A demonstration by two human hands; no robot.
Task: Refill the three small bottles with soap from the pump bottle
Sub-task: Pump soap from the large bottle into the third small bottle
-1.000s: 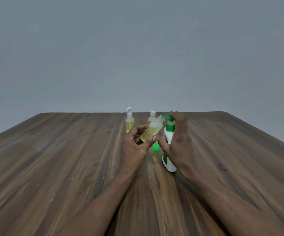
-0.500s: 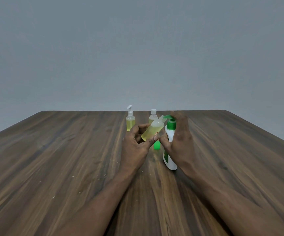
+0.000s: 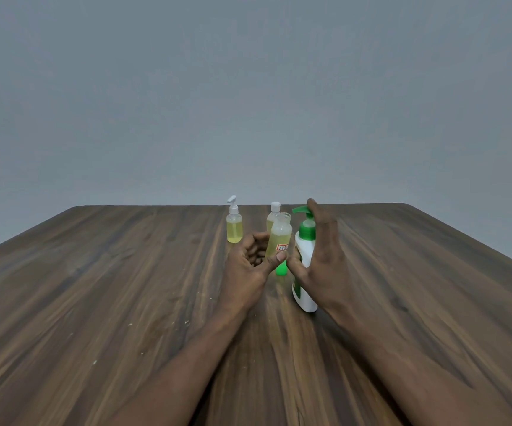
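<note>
1. Head view: the left hand (image 3: 247,269) grips the open bottle (image 3: 279,238), its thumb across the front below the label (image 3: 282,247) and its fingers curled round the back.
2. That grip is the same as half a second ago, but the open bottle stands nearly upright. Earlier it leaned to the right, with its mouth under the spout.
3. The open bottle is held off the table (image 3: 125,287), just left of the pump bottle (image 3: 305,249), and is mostly full of yellow soap.
4. The right hand (image 3: 324,259) has its fingers straight and pointing up beside the pump head (image 3: 300,209), with the thumb against the white front of the pump bottle.
5. Half a second ago those fingers were bent over the pump head. Now only a fingertip is near its top, and whether it touches cannot be told.
6. The pump head sits higher than before, so more of its neck shows.
7. The pump bottle stands on the table in the same spot, tilted a little in this wide-angle view.
8. The two hands are close together, and their thumbs nearly meet in front of the bottles.
9. The green cap (image 3: 281,269) lies on the table between the hands, below the open bottle, where it was before.
10. The capped bottle (image 3: 275,207) stands right behind the open bottle and is partly hidden by it.
11. The spray bottle (image 3: 234,229) stands to the left of the capped bottle, apart from the hands. Neither of these two has moved.
12. Both hold yellow liquid.
13. A plain grey wall (image 3: 248,87) rises beyond the far edge of the table.
</note>
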